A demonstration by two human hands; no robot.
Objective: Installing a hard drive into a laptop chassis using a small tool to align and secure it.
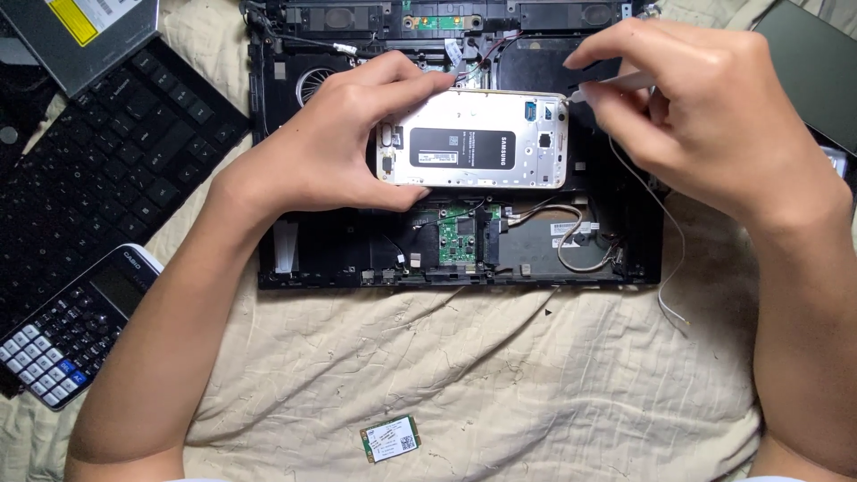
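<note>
Head view looks straight down on a cream, wrinkled cloth [500, 375] strewn with electronics. At nine o'clock lies a loose black keyboard [107, 170], tilted, with a silver optical drive [76, 36] overlapping its far end at eleven o'clock and a dark scientific calculator [76, 335] touching its near edge at eight o'clock.

From seven o'clock the left forearm rises diagonally toward the middle, wrist bent slightly inward. The left hand [326, 147] clamps an opened phone [473, 138], its back cover off, thumb under the near long edge and fingers curled over the far edge, holding it level and lengthwise just above centre. The phone sits over an open black laptop base [295, 259], whose fan, green circuit board [464, 234] and loose wires show around and below it.

At six o'clock, well apart from the hands, a small green wireless card [390, 438] lies alone on the cloth.

From five o'clock the right forearm climbs along the edge, wrist cocked inward. The right hand [705, 116] pinches a slim white tool [616, 85] between thumb and forefinger, the other fingers folded under; its tip touches the phone's right end at about one o'clock. A thin white wire [665, 223] trails down beneath this hand. A dark flat panel [817, 76] lies at two o'clock.
</note>
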